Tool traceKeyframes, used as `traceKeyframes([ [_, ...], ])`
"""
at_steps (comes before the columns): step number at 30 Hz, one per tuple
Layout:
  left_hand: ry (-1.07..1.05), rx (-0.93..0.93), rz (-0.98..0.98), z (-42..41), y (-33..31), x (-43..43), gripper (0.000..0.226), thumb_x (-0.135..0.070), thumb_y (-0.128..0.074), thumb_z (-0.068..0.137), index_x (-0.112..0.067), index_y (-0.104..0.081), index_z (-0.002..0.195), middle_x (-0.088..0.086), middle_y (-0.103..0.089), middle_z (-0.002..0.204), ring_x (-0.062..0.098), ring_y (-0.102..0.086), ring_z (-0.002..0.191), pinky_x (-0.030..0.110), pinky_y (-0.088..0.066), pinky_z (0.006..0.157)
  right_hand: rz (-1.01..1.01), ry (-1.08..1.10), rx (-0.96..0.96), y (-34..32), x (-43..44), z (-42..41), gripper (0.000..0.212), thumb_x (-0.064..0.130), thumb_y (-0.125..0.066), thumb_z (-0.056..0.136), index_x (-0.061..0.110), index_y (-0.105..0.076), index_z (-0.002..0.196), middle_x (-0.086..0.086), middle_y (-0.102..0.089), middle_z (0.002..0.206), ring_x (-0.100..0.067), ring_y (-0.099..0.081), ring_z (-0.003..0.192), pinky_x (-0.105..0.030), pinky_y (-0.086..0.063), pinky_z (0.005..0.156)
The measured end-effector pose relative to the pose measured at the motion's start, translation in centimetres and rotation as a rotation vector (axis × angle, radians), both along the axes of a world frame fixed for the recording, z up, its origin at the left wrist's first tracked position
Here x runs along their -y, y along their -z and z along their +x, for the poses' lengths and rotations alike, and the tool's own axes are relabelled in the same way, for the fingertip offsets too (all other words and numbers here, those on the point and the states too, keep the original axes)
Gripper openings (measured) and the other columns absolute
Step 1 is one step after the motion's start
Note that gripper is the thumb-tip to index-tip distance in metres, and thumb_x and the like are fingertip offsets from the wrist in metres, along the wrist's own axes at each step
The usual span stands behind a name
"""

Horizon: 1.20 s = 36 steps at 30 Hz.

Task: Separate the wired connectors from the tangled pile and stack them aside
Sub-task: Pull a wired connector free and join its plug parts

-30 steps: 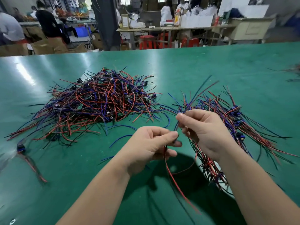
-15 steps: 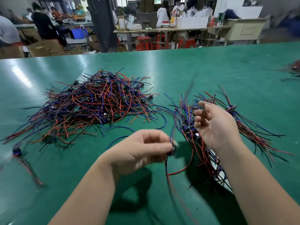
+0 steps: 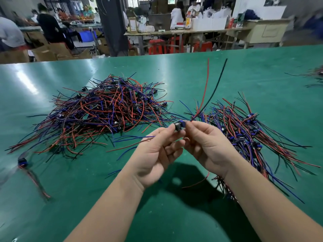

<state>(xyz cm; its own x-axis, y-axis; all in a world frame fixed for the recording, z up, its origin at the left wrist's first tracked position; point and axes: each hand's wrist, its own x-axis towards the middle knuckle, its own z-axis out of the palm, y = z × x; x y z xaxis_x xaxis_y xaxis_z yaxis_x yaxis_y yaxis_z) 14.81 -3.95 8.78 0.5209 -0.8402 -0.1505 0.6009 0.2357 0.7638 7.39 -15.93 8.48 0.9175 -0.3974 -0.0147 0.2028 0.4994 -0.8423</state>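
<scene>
Item: one connector (image 3: 180,125), blue-black, held over our green table (image 3: 262,67); our left hand (image 3: 157,154) pinches its body, our right hand (image 3: 206,147) pinches its wire end, red and black leads rising. Tangled pile (image 3: 108,110) left; sorted stack (image 3: 244,133) right

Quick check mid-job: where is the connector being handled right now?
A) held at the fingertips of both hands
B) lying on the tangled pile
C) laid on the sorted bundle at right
A: the left hand and right hand pinch the connector between their fingertips.
</scene>
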Motion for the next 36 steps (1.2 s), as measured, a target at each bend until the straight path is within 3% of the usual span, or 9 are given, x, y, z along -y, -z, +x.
traceKeyframes([
  [5,0.094,0.187,-0.022,-0.3,0.6,-0.3,0.013,-0.017,-0.08,0.064,-0.022,-0.072,0.073,0.002,-0.075,0.084,0.011,-0.069,0.063,0.02,-0.055,0.066,0.071,0.094,0.007,-0.8,0.7,-0.3,0.014,0.021,-0.063,0.069,0.014,-0.076,0.067,0.0,-0.063,0.06,-0.005,-0.054,0.047,-0.015,-0.048,0.048],
  [8,0.108,0.504,0.104,0.1,0.8,-0.7,0.018,-0.003,-0.071,0.077,-0.02,-0.075,0.081,-0.001,-0.074,0.083,0.009,-0.068,0.071,0.02,-0.053,0.07,0.14,0.046,0.002,-1.4,1.6,-0.7,0.015,0.023,-0.064,0.071,0.013,-0.073,0.066,0.001,-0.056,0.058,-0.005,-0.046,0.043,-0.015,-0.042,0.042],
  [10,0.007,0.539,0.191,0.9,0.8,-0.7,0.009,-0.009,-0.067,0.086,-0.015,-0.072,0.086,0.002,-0.075,0.084,0.009,-0.067,0.069,0.02,-0.055,0.066,0.138,-0.024,0.0,-1.5,2.1,-1.1,0.015,0.022,-0.063,0.072,0.01,-0.071,0.068,0.002,-0.053,0.057,-0.005,-0.043,0.042,-0.014,-0.039,0.04],
  [14,0.014,0.404,0.241,0.9,0.5,-0.5,0.04,-0.042,-0.07,0.063,-0.007,-0.07,0.081,0.008,-0.072,0.076,0.014,-0.066,0.057,0.023,-0.055,0.054,-0.259,-0.036,-0.159,-1.0,1.6,-1.3,0.014,0.021,-0.07,0.065,0.008,-0.073,0.063,-0.002,-0.062,0.056,-0.005,-0.048,0.043,-0.012,-0.041,0.042],
  [19,0.085,0.429,0.349,0.0,1.1,-0.3,0.033,-0.031,-0.076,0.061,-0.004,-0.07,0.078,0.008,-0.07,0.067,0.011,-0.063,0.052,0.017,-0.047,0.047,-0.609,0.11,-0.273,-0.4,1.3,-1.1,0.011,0.01,-0.074,0.075,0.006,-0.068,0.067,0.001,-0.056,0.05,-0.007,-0.045,0.045,-0.016,-0.036,0.046],
  [25,0.455,0.568,0.505,-0.1,1.4,-1.0,0.011,-0.029,-0.08,0.071,-0.02,-0.074,0.07,0.003,-0.074,0.078,0.011,-0.067,0.067,0.016,-0.051,0.058,-0.119,0.45,-0.191,-1.5,3.9,-1.8,0.008,0.008,-0.072,0.071,0.007,-0.064,0.071,0.002,-0.056,0.049,-0.006,-0.046,0.044,-0.015,-0.04,0.043],
  [29,0.612,0.693,0.601,-0.2,1.7,-1.2,0.01,-0.025,-0.078,0.078,-0.019,-0.074,0.072,0.0,-0.071,0.069,0.005,-0.057,0.054,0.013,-0.043,0.049,0.138,0.661,-0.065,-1.6,4.8,-2.1,0.012,0.01,-0.067,0.085,0.013,-0.059,0.077,0.004,-0.058,0.052,-0.006,-0.051,0.046,-0.016,-0.043,0.045],
  [33,0.244,0.515,0.457,-0.1,1.3,-0.6,0.015,-0.024,-0.075,0.076,-0.011,-0.069,0.073,0.004,-0.071,0.068,0.008,-0.064,0.055,0.014,-0.046,0.047,0.055,0.796,0.0,-1.7,5.2,-2.1,0.018,0.011,-0.059,0.092,0.016,-0.054,0.075,0.003,-0.056,0.054,-0.009,-0.051,0.047,-0.02,-0.043,0.052],
  [36,-0.079,0.314,0.356,0.8,0.9,-0.3,0.028,-0.031,-0.073,0.061,-0.009,-0.064,0.076,0.005,-0.073,0.071,0.009,-0.069,0.06,0.018,-0.053,0.05,-0.357,0.552,-0.064,-1.5,3.4,-1.7,0.013,0.007,-0.063,0.088,0.019,-0.061,0.082,0.001,-0.061,0.068,-0.009,-0.052,0.05,-0.022,-0.042,0.055],
])
